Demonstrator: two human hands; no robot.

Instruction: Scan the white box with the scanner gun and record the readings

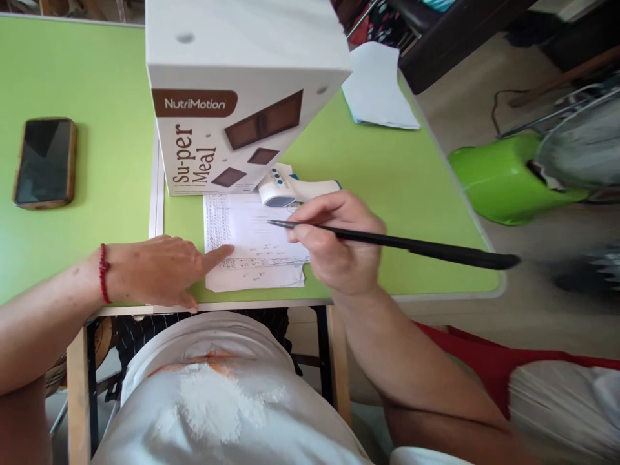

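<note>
My right hand (341, 242) grips a long black pen (411, 244), its thin tip over the handwritten paper (237, 226). I cannot tell whether the tip touches the sheet. My left hand (159, 268) lies at the table's front edge, its index finger stretched onto the paper's lower left part and its thumb apart, with nothing held. Small script fills the sheet's left side, and more marks run across its lower half. Behind the paper lies a white infrared thermometer (310, 188), against a tall white NutriMotion box (194, 148).
The green table (111, 71) carries a phone (44, 161) in a brown case at left and folded white papers (378, 87) at back right. A green bin (498, 177) stands on the floor to the right. Another person's red and white clothing (557, 394) shows at lower right.
</note>
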